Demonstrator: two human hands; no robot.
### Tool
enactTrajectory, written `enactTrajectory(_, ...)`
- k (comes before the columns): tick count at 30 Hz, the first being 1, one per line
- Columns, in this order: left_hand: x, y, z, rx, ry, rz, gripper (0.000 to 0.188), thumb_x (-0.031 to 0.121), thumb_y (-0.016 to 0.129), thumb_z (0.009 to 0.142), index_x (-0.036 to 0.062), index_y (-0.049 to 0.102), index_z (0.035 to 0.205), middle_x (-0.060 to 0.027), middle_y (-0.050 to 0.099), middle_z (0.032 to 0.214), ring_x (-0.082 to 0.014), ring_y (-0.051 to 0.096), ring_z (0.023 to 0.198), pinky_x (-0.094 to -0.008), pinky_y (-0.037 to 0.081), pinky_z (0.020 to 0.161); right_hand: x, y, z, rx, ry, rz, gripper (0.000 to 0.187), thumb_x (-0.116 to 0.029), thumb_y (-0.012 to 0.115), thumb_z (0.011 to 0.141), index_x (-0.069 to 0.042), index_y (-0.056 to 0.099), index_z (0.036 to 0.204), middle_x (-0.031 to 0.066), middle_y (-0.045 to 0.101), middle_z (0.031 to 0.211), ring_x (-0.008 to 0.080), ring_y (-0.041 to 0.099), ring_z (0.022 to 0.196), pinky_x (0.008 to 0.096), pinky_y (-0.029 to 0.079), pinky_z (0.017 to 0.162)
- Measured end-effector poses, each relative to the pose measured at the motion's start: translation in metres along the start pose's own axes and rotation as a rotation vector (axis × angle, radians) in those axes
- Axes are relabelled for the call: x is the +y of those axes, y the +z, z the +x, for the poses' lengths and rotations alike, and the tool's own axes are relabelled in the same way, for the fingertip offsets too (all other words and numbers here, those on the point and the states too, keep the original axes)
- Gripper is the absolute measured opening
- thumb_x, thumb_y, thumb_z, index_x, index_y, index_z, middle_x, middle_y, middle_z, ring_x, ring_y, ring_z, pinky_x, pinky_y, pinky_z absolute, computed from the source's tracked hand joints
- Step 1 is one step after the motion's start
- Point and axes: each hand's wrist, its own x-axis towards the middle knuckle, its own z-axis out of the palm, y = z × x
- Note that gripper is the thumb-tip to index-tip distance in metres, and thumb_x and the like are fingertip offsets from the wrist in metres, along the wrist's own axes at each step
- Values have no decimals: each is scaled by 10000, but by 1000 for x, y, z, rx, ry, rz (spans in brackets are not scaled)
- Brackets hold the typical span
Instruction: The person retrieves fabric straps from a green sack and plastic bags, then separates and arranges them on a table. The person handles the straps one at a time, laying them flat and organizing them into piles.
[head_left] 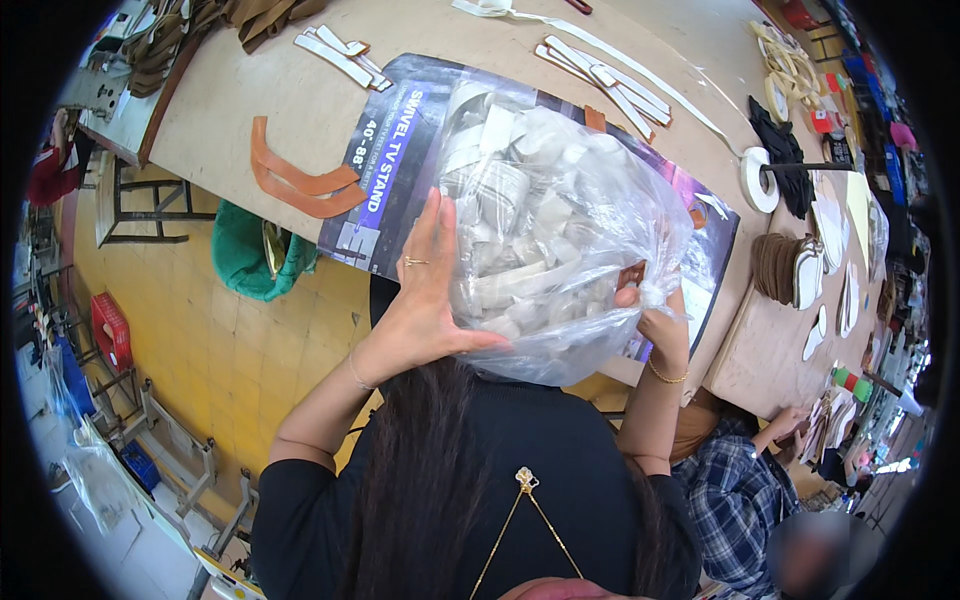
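Observation:
A clear plastic bag (545,200), bulging with pale strips and curled offcuts, rests on a flat printed cardboard sheet (385,170) at the near edge of the worktable. My left hand (428,295) lies against the bag's left side, fingers stretched and thumb spread away from them. At the bag's right end, my right hand (662,325) is closed round the gathered plastic of its neck; part of those fingers is hidden by the folds. Curved brown leather-like pieces (300,180) lie left of the cardboard.
White strips with brown edges (610,85) lie beyond the bag. A white tape roll (760,180) and a stack of brown and white pieces (790,268) are on the right. A green-lined bin (255,255) stands below left. A co-worker in a plaid shirt (735,500) sits at the right.

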Motion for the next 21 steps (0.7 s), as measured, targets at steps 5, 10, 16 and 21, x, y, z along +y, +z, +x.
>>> enactTrajectory(5, -8, 1, 0, 199, -345, -485, 1097, 417, 790, 783, 68, 75, 1538, -240, 232, 1487, -331, 335, 1347, -441, 329, 1091, -2, 2, 8, 82, 25, 65, 335, -78, 694, 876, 17, 542, 1160, 40, 629, 966, 128, 594, 907, 278, 483, 793)
enactTrajectory(10, -26, 6, 0, 240, -478, -708, 730, 334, 681, 913, 0, 288, 1429, -183, 397, 1328, -202, 499, 1131, -335, 477, 927, -4, 14, 18, 197, 27, 73, 382, -152, 702, 900, 0, 558, 1219, 65, 637, 1088, 140, 587, 971, 292, 470, 848)
enactTrajectory(16, -42, 6, 7, 193, -505, -622, 573, 380, 605, 959, -36, 421, 1307, -144, 488, 1223, -168, 503, 1095, -315, 465, 895, 8, 17, 23, 334, 18, 76, 383, -143, 697, 886, -8, 585, 1226, 91, 629, 1128, 185, 584, 1031, 323, 454, 899)
enactTrajectory(21, -36, -1, 21, 343, -361, -561, 499, 339, 630, 946, -30, 485, 1250, -124, 528, 1172, -184, 512, 1050, -316, 447, 900, 12, 14, 31, 307, -15, 81, 449, -138, 718, 857, 4, 562, 1253, 125, 613, 1162, 225, 584, 1059, 335, 452, 918)
